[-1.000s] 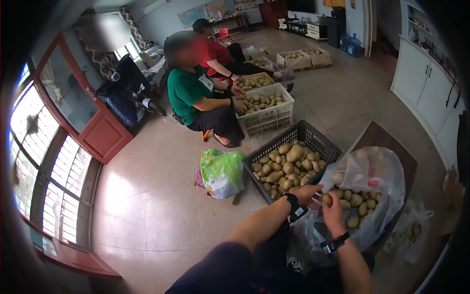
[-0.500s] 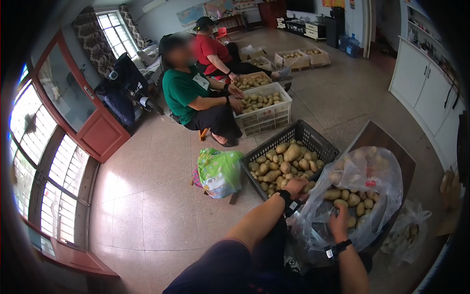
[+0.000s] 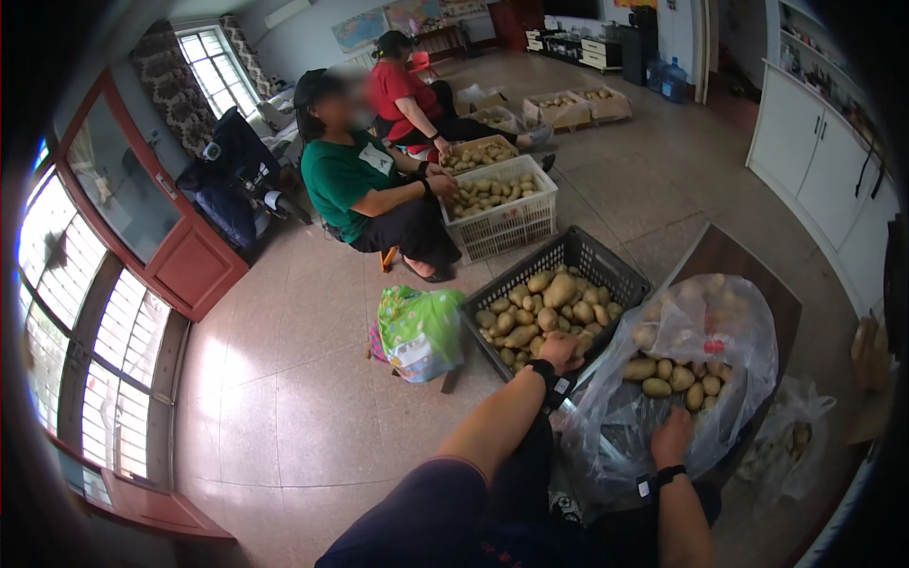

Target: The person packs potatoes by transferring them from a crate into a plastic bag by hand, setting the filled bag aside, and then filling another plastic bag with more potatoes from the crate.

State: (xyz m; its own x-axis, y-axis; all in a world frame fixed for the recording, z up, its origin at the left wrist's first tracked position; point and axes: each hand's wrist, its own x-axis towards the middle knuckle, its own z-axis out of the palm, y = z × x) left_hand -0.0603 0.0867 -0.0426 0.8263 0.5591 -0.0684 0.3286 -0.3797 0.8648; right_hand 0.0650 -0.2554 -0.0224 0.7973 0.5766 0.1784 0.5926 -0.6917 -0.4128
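Observation:
Several potatoes (image 3: 547,319) fill the black plastic crate (image 3: 480,353) in front of me. At the crate's near side my left hand (image 3: 561,351) reaches in with its fingers curled round a potato, which they partly cover. To the right, a clear plastic bag (image 3: 606,423) lies open with more potatoes (image 3: 680,379) inside. My right hand (image 3: 670,437) is in the bag's mouth, just below those potatoes. Its fingers look bent, and whatever they hold is hidden.
A dark board (image 3: 720,254) lies under the bag. Another bag of potatoes (image 3: 778,440) is at the right. A green cloth-covered stool (image 3: 417,327) stands left of the crate. Beyond, two people (image 3: 350,189) sit by a white crate (image 3: 502,232) and boxes of potatoes.
My left hand has shifted slightly left and up within the crate. My right hand has drawn back from the potatoes, lower in the bag. The co-worker's hands at the white crate have come closer together.

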